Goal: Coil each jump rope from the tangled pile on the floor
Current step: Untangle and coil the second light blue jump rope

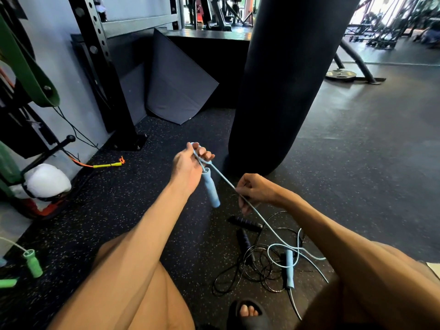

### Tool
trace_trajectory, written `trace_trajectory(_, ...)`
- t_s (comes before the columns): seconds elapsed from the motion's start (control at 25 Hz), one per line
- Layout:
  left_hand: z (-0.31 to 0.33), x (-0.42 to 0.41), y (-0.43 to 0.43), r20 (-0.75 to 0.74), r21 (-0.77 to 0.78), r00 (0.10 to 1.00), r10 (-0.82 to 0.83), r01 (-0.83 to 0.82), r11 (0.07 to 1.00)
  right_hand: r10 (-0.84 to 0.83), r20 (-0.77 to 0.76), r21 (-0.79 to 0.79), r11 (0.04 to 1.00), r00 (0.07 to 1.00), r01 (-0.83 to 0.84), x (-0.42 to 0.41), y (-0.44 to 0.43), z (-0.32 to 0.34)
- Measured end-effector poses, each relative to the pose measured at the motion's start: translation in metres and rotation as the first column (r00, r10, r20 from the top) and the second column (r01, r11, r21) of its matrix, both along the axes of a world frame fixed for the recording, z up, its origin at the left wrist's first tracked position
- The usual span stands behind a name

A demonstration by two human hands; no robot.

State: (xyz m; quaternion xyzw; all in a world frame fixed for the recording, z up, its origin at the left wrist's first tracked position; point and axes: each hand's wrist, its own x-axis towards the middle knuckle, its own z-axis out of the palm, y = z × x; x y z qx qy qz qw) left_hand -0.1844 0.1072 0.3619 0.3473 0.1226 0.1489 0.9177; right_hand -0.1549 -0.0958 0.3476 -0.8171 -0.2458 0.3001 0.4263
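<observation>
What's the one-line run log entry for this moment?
step: coiling light blue rope | left hand: holds blue handle and loop | right hand: pinches cord | pile: black rope tangled, second blue handle on floor

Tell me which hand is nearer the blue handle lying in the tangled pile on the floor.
Right. The right hand grips the blue cord above the blue handle in the pile; the left hand is farther up and left, holding the other handle.

We see bare floor (147, 210) open to the left of the rope pile (266, 263). The punching bag (281, 91) blocks the way ahead, and our knees hem in the pile.
</observation>
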Motion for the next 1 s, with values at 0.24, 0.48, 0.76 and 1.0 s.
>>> trace_trajectory(0.24, -0.01, 0.001, 0.002, 0.007, 0.421, 0.982, 0.19, -0.176, 0.89, 0.192, 0.278, -0.106, 0.98, 0.941, -0.169, 0.0, 0.007, 0.007)
trace_trajectory(0.48, -0.021, 0.0, -0.011, -0.048, 0.75, 0.997, 0.063, -0.005, 0.661, 0.077, 0.614, 0.043, 0.99, 0.785, -0.131, -0.001, 0.01, 0.025)
trace_trajectory(0.76, -0.022, -0.007, -0.029, -0.222, 0.758, 0.92, -0.323, 0.371, 0.537, -0.176, 0.684, 0.231, 0.973, 0.708, 0.018, 0.009, 0.003, 0.029)
trace_trajectory(1.0, -0.009, -0.011, -0.029, -0.184, 0.498, 0.791, -0.583, 0.587, 0.638, -0.3, 0.592, 0.254, 0.95, 0.748, 0.18, 0.021, -0.005, 0.022)
